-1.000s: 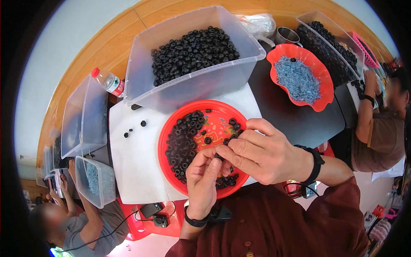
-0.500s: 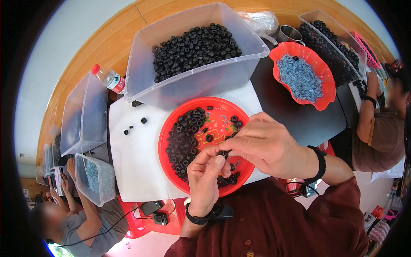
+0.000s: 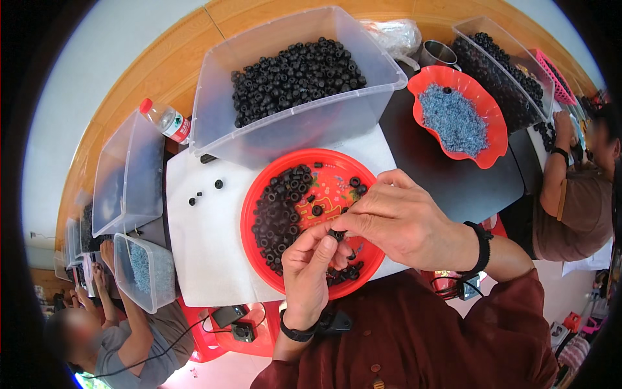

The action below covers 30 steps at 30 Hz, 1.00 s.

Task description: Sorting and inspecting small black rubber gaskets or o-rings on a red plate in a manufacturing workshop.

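My left hand (image 3: 306, 275) pinches a small black plastic part (image 3: 335, 235) between thumb and fingertips, over the near side of a round red tray (image 3: 247, 243). My right hand (image 3: 411, 227) is closed, its thumb and finger pressed together right at the same part. Whatever lies between those right fingertips is hidden or too small to make out. In the tray, a heap of black ring-shaped parts (image 3: 275, 217) fills the left side. A few more lie apart on its patterned floor, such as one black ring (image 3: 317, 211) near the middle.
Behind the tray stands a large clear bin (image 3: 304, 113) of black parts. A red scalloped dish (image 3: 497, 133) of small pale-blue pieces is at right, near a metal cup (image 3: 438, 53). A bottle (image 3: 167, 121) and clear tubs (image 3: 126, 188) stand left. People sit on both sides.
Both hands stay together over the tray, their fingertips shifting only slightly around the black part. The view has shifted a little; the surroundings look the same.
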Each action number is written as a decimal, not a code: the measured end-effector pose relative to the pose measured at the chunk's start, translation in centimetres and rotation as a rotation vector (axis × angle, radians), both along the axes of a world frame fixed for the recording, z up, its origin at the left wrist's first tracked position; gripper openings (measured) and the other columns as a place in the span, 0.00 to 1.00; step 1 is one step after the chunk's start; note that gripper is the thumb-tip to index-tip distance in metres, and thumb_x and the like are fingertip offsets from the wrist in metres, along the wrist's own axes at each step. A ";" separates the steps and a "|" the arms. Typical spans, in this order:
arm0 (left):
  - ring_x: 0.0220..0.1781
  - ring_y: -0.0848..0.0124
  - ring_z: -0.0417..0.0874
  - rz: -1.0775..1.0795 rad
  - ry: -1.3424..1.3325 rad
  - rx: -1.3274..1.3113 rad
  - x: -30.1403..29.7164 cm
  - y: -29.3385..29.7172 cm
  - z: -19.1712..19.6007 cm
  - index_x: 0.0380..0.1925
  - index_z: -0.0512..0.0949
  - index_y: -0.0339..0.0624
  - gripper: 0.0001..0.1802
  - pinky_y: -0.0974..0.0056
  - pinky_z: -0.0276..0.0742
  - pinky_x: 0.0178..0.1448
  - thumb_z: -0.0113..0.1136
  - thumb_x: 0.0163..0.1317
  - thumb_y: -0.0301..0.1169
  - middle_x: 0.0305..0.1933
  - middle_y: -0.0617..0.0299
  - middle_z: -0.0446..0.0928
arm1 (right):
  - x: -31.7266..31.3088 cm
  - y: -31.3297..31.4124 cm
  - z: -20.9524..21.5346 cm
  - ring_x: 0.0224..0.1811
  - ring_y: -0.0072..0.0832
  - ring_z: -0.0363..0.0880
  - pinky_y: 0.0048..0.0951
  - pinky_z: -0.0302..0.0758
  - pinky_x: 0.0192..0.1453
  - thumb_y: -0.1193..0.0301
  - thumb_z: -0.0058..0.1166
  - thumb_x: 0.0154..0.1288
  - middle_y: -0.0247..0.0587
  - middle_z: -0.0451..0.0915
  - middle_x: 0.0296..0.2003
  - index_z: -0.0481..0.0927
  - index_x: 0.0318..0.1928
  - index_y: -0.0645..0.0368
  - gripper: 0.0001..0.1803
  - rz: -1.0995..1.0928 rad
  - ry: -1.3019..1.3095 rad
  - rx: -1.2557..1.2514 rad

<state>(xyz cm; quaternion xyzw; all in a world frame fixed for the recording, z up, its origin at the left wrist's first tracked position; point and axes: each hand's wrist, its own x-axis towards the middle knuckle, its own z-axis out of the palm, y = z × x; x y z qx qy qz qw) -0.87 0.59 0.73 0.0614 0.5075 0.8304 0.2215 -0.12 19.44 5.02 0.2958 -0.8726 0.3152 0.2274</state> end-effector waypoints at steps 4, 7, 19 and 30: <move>0.27 0.80 0.74 0.013 -0.031 0.024 0.2 -0.1 -0.1 0.50 0.76 0.33 0.15 0.75 0.69 0.33 0.54 0.68 0.32 0.31 0.61 0.80 | 0.3 0.2 0.6 0.35 0.28 0.75 0.32 0.65 0.49 0.73 0.53 0.52 0.32 0.75 0.31 0.80 0.42 0.58 0.14 -0.021 0.001 0.033; 0.27 0.80 0.74 0.008 -0.057 0.036 0.2 -0.1 -0.5 0.49 0.76 0.34 0.15 0.75 0.68 0.32 0.54 0.68 0.32 0.30 0.61 0.80 | 0.2 0.3 0.5 0.35 0.27 0.75 0.32 0.65 0.49 0.73 0.53 0.53 0.32 0.75 0.31 0.80 0.42 0.58 0.14 -0.061 0.040 0.022; 0.27 0.81 0.72 -0.018 -0.068 0.030 -0.7 0.1 -0.2 0.47 0.77 0.36 0.14 0.76 0.66 0.32 0.53 0.69 0.34 0.28 0.65 0.77 | -0.7 -0.1 0.3 0.35 0.26 0.77 0.31 0.67 0.47 0.76 0.59 0.48 0.32 0.80 0.35 0.82 0.43 0.57 0.17 0.002 -0.026 0.089; 0.44 0.77 0.76 -0.057 -0.263 0.222 -0.5 1.1 0.1 0.51 0.75 0.40 0.15 0.68 0.68 0.52 0.51 0.69 0.35 0.45 0.64 0.79 | -0.2 -0.9 -1.3 0.43 0.28 0.77 0.36 0.68 0.50 0.70 0.66 0.47 0.32 0.81 0.45 0.82 0.47 0.55 0.22 -0.137 0.176 0.072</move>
